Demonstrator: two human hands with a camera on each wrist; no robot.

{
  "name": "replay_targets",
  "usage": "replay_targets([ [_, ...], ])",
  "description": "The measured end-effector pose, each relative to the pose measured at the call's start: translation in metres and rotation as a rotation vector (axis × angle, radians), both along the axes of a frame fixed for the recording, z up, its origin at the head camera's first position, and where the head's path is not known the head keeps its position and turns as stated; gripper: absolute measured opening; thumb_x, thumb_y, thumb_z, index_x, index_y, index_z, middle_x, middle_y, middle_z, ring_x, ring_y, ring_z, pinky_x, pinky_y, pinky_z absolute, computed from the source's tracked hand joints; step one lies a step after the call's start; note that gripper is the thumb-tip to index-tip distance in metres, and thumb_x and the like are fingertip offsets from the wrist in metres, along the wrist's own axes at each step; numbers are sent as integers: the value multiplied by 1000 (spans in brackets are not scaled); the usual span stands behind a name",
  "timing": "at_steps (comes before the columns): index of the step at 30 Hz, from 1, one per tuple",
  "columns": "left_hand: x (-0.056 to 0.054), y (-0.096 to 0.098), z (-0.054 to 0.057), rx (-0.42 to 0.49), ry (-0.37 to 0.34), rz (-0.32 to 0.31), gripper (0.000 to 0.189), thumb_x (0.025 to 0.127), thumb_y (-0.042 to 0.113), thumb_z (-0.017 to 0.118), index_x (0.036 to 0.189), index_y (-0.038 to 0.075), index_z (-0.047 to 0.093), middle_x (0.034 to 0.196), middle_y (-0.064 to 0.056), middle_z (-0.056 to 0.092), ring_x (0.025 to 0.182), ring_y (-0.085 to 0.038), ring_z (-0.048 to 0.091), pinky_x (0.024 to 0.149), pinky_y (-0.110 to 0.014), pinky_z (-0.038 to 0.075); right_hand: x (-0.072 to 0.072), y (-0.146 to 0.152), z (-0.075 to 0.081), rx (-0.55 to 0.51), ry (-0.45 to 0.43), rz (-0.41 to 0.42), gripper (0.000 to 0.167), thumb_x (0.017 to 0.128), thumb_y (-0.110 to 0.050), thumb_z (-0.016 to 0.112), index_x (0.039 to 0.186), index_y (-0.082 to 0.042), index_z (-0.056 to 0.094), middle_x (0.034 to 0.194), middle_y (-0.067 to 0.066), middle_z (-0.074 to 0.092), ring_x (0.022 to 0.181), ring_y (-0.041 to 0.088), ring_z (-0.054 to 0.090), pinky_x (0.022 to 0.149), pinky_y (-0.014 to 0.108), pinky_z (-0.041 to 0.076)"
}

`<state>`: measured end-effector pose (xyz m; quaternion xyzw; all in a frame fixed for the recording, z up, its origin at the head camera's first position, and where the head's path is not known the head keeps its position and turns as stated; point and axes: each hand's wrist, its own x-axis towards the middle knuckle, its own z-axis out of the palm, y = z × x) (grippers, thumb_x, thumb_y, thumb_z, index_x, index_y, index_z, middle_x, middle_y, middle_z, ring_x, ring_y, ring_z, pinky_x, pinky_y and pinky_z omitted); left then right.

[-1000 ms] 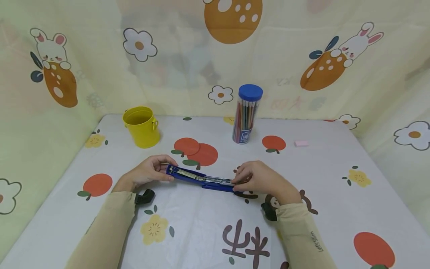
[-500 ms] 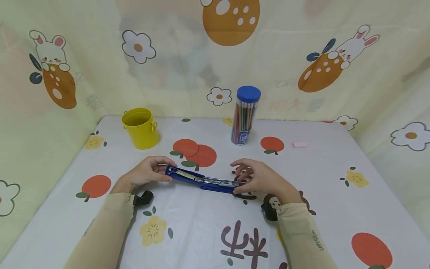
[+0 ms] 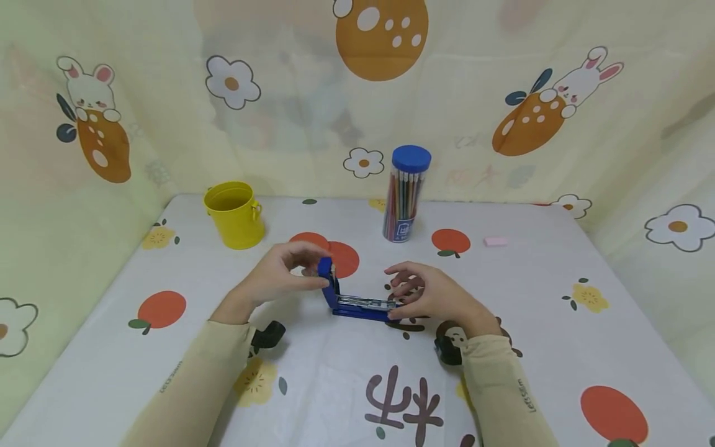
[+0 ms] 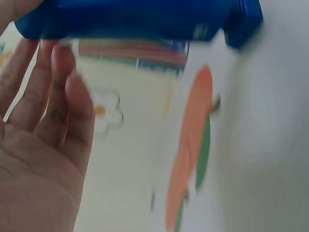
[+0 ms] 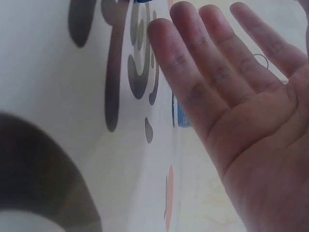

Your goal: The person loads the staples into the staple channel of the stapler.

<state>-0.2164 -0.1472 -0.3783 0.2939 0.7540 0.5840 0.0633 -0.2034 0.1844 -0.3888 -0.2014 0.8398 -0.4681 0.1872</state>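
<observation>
A blue stapler [image 3: 363, 315] stands opened on the table, its base flat and its top arm raised nearly upright. My left hand [image 3: 283, 273] pinches the end of that raised arm between thumb and fingers. In the left wrist view, the stapler's blue casing [image 4: 135, 20] crosses the top, blurred. At the base's right end, my right hand [image 3: 436, 295] has its thumb against the stapler while the other fingers are lifted off. The right wrist view shows those fingers [image 5: 193, 60] extended, the thumb out of sight. The metal staple channel [image 3: 365, 303] lies exposed along the base.
A yellow bucket [image 3: 237, 220] stands at the back left. Behind the stapler is a clear tube of pencils [image 3: 402, 202] with a blue lid. A pink eraser [image 3: 495, 242] lies at the back right. A printed cloth covers the table [image 3: 530, 261], and a patterned curtain hangs behind.
My left hand has swung the stapler's top arm from nearly flat up to nearly upright, moving right and up. My right fingers have lifted from the stapler, leaving the thumb at its end.
</observation>
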Motion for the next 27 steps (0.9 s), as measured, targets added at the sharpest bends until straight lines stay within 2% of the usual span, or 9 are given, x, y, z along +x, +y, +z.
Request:
replay_targets([
  [4, 2, 32, 2, -67, 38, 0, 39, 81, 17, 85, 118, 15, 72, 102, -4, 66, 98, -38, 56, 85, -61, 47, -1, 7, 0, -6, -1, 1, 79, 76, -25, 91, 143, -10, 52, 125, 13, 63, 109, 29, 65, 88, 41, 57],
  [7, 3, 51, 1, -109, 52, -14, 40, 82, 21, 85, 120, 15, 72, 104, 1, 66, 100, -32, 57, 86, -59, 49, -2, 13, -1, -18, -12, -17, 80, 75, -25, 91, 144, -12, 51, 127, 12, 63, 112, 29, 64, 92, 45, 55],
  [11, 4, 69, -5, -156, 72, -36, 42, 83, 24, 84, 122, 16, 71, 108, 8, 67, 102, -19, 57, 89, -50, 51, -3, 21, -1, -16, -10, -57, 82, 74, -26, 92, 144, -14, 52, 128, 9, 63, 114, 27, 63, 94, 46, 54],
  [17, 6, 83, -18, -208, 101, -55, 41, 83, 27, 85, 121, 17, 71, 107, 12, 67, 98, -12, 58, 85, -38, 53, -2, 26, 1, -44, -2, -77, 80, 74, -21, 92, 143, -11, 53, 128, 12, 62, 114, 31, 63, 93, 47, 54],
  [21, 6, 87, -25, -254, 83, -61, 39, 84, 29, 84, 120, 19, 71, 106, 15, 67, 98, -10, 59, 85, -31, 53, -2, 26, 2, -59, 1, -60, 78, 76, -19, 91, 143, -9, 52, 129, 13, 62, 115, 33, 62, 94, 48, 53],
  [23, 5, 87, -27, -247, 61, -54, 39, 84, 31, 84, 120, 20, 71, 107, 13, 67, 99, -10, 58, 86, -32, 53, -2, 26, 2, -59, 4, -57, 78, 76, -18, 91, 143, -9, 52, 129, 13, 62, 116, 33, 61, 95, 49, 53],
  [27, 4, 85, -28, -199, 42, -40, 40, 84, 32, 84, 120, 19, 72, 110, 1, 69, 100, -15, 58, 86, -38, 53, -2, 28, 3, -52, 12, -64, 78, 75, -20, 91, 143, -10, 53, 129, 11, 62, 117, 32, 61, 95, 50, 52],
])
